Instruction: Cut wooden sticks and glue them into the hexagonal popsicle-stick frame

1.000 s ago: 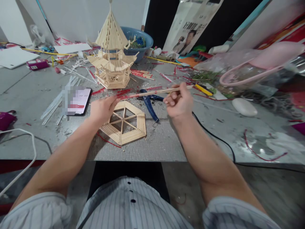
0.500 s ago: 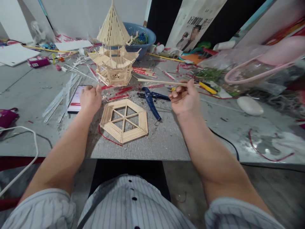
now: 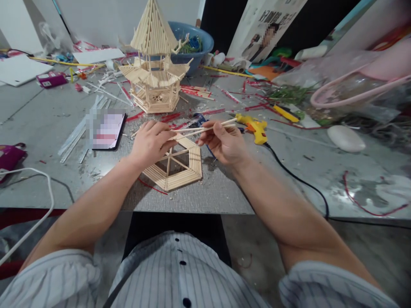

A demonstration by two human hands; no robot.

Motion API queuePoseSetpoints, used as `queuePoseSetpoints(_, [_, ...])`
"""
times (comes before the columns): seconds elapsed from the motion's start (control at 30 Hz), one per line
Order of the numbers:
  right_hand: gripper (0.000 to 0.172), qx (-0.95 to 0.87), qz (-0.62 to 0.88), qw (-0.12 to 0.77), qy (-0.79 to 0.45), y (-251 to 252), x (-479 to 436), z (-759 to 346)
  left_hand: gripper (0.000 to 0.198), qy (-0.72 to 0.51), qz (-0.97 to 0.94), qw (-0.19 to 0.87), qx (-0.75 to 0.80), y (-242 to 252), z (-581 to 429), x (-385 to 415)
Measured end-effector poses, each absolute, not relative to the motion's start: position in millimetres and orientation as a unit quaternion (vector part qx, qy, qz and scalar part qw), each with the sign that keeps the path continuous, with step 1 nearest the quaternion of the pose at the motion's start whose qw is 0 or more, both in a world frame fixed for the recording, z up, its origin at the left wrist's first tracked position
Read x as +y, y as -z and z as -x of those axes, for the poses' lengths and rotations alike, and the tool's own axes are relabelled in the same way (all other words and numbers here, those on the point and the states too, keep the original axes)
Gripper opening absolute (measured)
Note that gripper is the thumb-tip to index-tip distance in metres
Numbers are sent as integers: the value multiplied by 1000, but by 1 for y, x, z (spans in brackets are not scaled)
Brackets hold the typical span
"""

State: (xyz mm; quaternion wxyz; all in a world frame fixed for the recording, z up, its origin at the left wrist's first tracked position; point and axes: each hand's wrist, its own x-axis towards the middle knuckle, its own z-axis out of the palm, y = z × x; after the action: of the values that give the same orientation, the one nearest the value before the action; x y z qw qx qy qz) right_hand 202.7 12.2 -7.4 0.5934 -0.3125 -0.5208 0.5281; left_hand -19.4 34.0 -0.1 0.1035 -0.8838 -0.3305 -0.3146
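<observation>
Thin wooden sticks (image 3: 189,133) stretch between my two hands above a flat hexagonal stick frame (image 3: 184,179). My right hand (image 3: 226,143) pinches them near their right part, with thumb and fingers closed. At their left ends, the bent fingers of my left hand (image 3: 152,143) close on them. The hexagonal frame has spokes meeting at its centre and lies on the table, its upper left part hidden by my left hand. A blue-handled cutting tool (image 3: 199,119) lies mostly hidden behind my right hand. Just beyond that hand rests a yellow hot glue gun (image 3: 255,127).
A stick-built pagoda model (image 3: 156,77) stands behind the frame, before a blue basin (image 3: 205,40). At left lie a phone (image 3: 111,132) and clear glue sticks (image 3: 75,132). A yellow utility knife (image 3: 285,113) and a white oval object (image 3: 346,138) lie at right.
My left hand has left the phone and moved right to the sticks. My right hand has come left and nearer with them, uncovering the glue gun. The view has shifted slightly.
</observation>
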Motion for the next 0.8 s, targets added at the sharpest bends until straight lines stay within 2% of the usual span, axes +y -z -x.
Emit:
queuePoseSetpoints(0.2, [41,-542,338,578,-507,8,9,-199,30,310,885,93,-334,1,21,36])
queuePoseSetpoints(0.33, [47,-524,378,625,-438,12,21,-211,25,321,846,61,-421,1,26,38])
queuePoseSetpoints(0.43, [38,-512,399,672,-356,19,33,-224,22,339,797,43,-498,2,30,42])
queuePoseSetpoints(0.53, [28,-541,437,664,-275,26,41,-234,21,358,777,40,-516,3,33,46])
queuePoseSetpoints(0.67, [30,-621,516,561,-179,25,48,-240,25,369,753,42,-543,3,34,49])
queuePoseSetpoints(0.8, [36,-733,575,361,-43,8,58,-234,27,358,748,24,-559,2,35,50])
